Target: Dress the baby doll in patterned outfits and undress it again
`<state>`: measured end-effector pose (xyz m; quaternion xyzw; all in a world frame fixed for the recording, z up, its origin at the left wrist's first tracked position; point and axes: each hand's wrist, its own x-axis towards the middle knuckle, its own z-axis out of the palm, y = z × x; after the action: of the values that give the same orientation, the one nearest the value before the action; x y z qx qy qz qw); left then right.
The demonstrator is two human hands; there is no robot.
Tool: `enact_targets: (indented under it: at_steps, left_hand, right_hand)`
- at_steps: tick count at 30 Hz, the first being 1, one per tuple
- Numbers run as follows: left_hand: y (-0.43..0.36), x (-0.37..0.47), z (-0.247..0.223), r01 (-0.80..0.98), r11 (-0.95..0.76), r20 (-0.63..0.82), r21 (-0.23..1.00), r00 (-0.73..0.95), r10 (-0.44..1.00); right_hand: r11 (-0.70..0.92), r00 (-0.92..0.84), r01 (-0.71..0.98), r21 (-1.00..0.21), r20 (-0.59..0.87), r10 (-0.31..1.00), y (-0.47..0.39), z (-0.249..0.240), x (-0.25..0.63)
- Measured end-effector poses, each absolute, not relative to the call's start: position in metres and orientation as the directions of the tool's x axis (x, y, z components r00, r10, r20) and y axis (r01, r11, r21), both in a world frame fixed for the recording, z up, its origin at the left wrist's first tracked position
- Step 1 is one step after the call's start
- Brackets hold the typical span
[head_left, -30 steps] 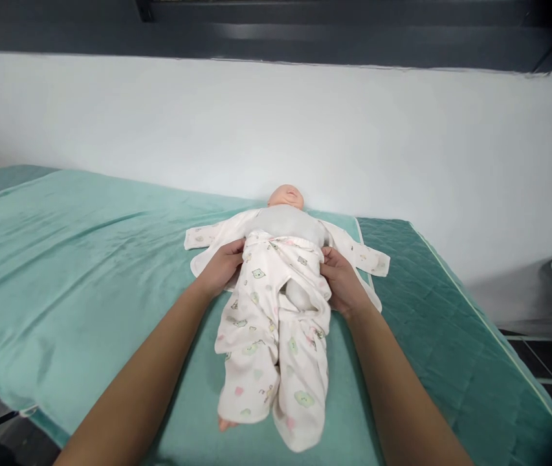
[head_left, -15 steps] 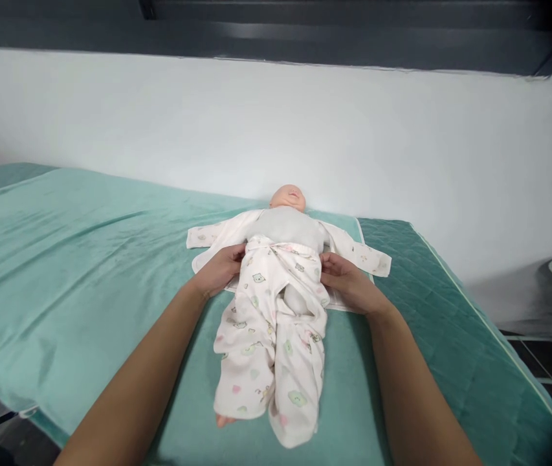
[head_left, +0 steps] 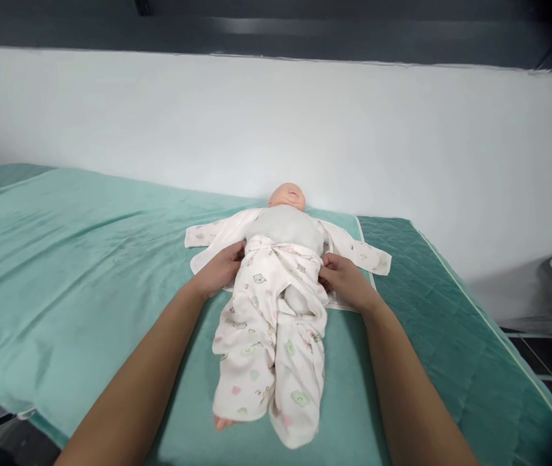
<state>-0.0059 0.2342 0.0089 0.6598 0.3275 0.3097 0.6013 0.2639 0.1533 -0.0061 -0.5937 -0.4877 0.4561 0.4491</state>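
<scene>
A baby doll [head_left: 285, 221] lies on its back with its head toward the wall. It wears white printed trousers [head_left: 256, 304], pulled up to its waist, with an opening at the crotch. A white printed jacket [head_left: 230, 228] lies spread open around its grey torso, with the sleeves out to both sides. My left hand [head_left: 221, 266] is closed at the left side of the waistband, fingertips partly hidden. At the opposite side, my right hand [head_left: 346, 278] pinches the trousers near the hip. One foot [head_left: 224, 423] shows below the left trouser leg.
The doll rests on a light green sheet [head_left: 86, 259]. A darker green quilted pad [head_left: 431, 310] extends to the right edge of the bed. Behind it stands a white wall [head_left: 183, 123], and a dark beam [head_left: 276, 32] runs across the top.
My right hand has shifted slightly inward and its fingers have curled more at the trousers' side. My left hand stays at the waist, and the doll lies as before.
</scene>
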Motion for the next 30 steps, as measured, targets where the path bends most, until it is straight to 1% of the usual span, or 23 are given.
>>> enact_targets:
  at_steps: [2, 3, 5, 7, 9, 12, 15, 18, 20, 23, 26, 30]
  left_hand:
    - [0.235, -0.006, 0.007, 0.054, -0.043, 0.003, 0.998, 0.595, 0.804]
    - [0.235, -0.007, 0.006, 0.049, -0.036, -0.001, 0.998, 0.596, 0.803]
    - [0.236, -0.008, 0.005, 0.036, -0.024, -0.003, 0.999, 0.607, 0.795]
    - [0.237, -0.009, 0.006, 0.016, -0.016, 0.003, 1.000, 0.622, 0.783]
    - [0.237, -0.010, 0.006, 0.005, -0.007, 0.003, 1.000, 0.635, 0.772]
    - [0.237, -0.010, 0.007, 0.014, -0.016, 0.003, 1.000, 0.624, 0.781]
    - [0.236, -0.008, 0.008, 0.046, -0.055, 0.016, 0.997, 0.607, 0.795]
    - [0.234, -0.005, 0.011, 0.112, -0.144, 0.056, 0.983, 0.567, 0.822]
    - [0.232, -0.003, 0.014, 0.172, -0.209, 0.087, 0.963, 0.536, 0.840]
    - [0.227, 0.000, 0.019, 0.203, -0.259, 0.124, 0.944, 0.510, 0.851]
    - [0.222, 0.002, 0.021, 0.156, -0.233, 0.129, 0.960, 0.491, 0.862]
    - [0.219, 0.005, 0.022, 0.090, -0.174, 0.124, 0.981, 0.403, 0.907]
  right_hand:
    - [-0.155, 0.211, 0.182, -0.971, -0.115, 0.971, 0.156, -0.009, 0.262]
    - [-0.154, 0.260, 0.220, -0.963, -0.095, 0.961, 0.158, -0.011, 0.261]
    - [-0.118, 0.327, 0.337, -0.934, -0.001, 0.945, 0.160, -0.016, 0.261]
    - [-0.054, 0.329, 0.432, -0.900, 0.102, 0.939, 0.161, -0.021, 0.261]
    - [0.007, 0.290, 0.456, -0.890, 0.157, 0.944, 0.162, -0.026, 0.262]
    - [0.061, 0.252, 0.399, -0.915, 0.173, 0.952, 0.164, -0.029, 0.261]
    - [0.077, 0.238, 0.289, -0.954, 0.149, 0.960, 0.166, -0.030, 0.260]
    - [0.054, 0.201, 0.180, -0.982, 0.090, 0.975, 0.166, -0.028, 0.259]
    - [0.033, 0.175, 0.140, -0.990, 0.058, 0.983, 0.166, -0.026, 0.258]
    - [0.042, 0.149, 0.072, -0.997, 0.052, 0.988, 0.165, -0.022, 0.255]
    - [0.066, 0.156, -0.034, -0.997, 0.059, 0.986, 0.164, -0.015, 0.249]
    - [0.005, 0.141, -0.101, -0.995, -0.009, 0.990, 0.162, -0.011, 0.246]
